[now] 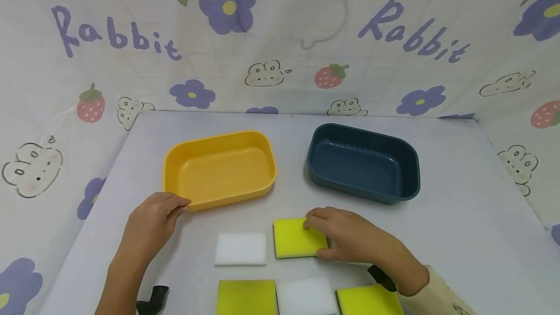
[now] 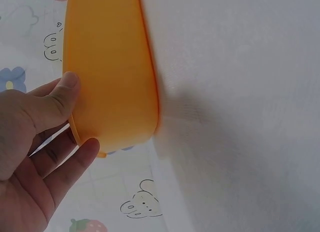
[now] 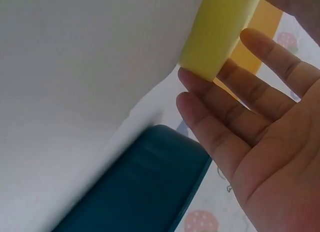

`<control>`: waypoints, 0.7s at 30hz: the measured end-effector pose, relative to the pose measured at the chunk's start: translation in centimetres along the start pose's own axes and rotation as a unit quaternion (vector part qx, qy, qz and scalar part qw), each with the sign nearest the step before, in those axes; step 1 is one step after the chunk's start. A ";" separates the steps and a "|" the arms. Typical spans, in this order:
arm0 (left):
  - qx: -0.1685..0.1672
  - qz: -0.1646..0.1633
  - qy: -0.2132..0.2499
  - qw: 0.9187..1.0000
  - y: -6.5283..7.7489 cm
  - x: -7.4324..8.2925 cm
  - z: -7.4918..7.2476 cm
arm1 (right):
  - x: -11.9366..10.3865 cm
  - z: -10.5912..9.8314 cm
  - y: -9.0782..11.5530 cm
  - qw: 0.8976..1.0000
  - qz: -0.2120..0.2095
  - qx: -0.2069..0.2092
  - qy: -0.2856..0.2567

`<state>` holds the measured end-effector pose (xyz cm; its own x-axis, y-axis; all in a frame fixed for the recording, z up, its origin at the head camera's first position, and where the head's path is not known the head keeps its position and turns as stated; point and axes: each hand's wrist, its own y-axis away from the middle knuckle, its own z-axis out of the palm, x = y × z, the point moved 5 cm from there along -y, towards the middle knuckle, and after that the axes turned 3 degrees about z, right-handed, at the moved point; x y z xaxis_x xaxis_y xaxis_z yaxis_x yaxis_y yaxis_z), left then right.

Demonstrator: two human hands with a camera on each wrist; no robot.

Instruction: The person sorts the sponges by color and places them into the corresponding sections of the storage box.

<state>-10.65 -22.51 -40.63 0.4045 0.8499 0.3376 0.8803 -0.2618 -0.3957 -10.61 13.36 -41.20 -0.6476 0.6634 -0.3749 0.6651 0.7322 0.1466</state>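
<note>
My left hand [image 1: 151, 222] pinches the rim of a yellow rectangular tub [image 1: 218, 171] at its near left corner. In the left wrist view, the thumb lies on the outer wall of the tub [image 2: 110, 66] and the fingers reach round its end. My right hand [image 1: 356, 235] holds a bright yellow sponge [image 1: 292, 238] with a dark underside, thumb at its near edge and fingers over its far right part. The right wrist view has this sponge [image 3: 212, 36] between thumb and fingertips. To its left lies a white sponge [image 1: 240, 248].
A dark blue rectangular tub [image 1: 358, 159] stands at the back right. Along the near edge lie a yellow sponge [image 1: 246, 298], a white sponge [image 1: 305, 296] and another yellow sponge [image 1: 369, 301]. Printed cloth [image 1: 288, 23] hangs behind the white table [image 1: 455, 237].
</note>
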 end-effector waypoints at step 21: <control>-0.017 -0.015 -0.005 1.000 -0.3 0.1 0.0 | -1.6 -5.3 -2.4 0.993 -0.082 0.083 0.011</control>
<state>-10.86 -22.31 -40.48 0.3756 0.8622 0.3398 0.9001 -0.2520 -0.3555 -13.11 11.30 -36.13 -0.7592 0.5422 -0.3600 0.6012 0.7962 -0.0688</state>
